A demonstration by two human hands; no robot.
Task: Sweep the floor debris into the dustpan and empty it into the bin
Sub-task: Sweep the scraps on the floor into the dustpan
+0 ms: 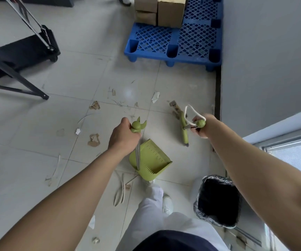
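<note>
My left hand [123, 134] grips the green top of the dustpan handle; its metal pole runs down to the green dustpan [153, 160], which rests on the tiles just ahead of my feet. My right hand [203, 126] holds the green knob of the broom handle, where a white cord loop hangs. The broom head [184, 131] touches the floor to the right of the pan. Scraps of cardboard [93, 140] and torn paper [155, 96] lie scattered over the floor. A bin [218, 201] lined with a black bag stands at the lower right.
A blue plastic pallet [175, 40] with cardboard boxes [161, 10] sits ahead against the grey wall [269, 60]. A black folding cart [24, 51] and dark frame legs occupy the left. Thin white strips [119, 194] lie by my white shoes.
</note>
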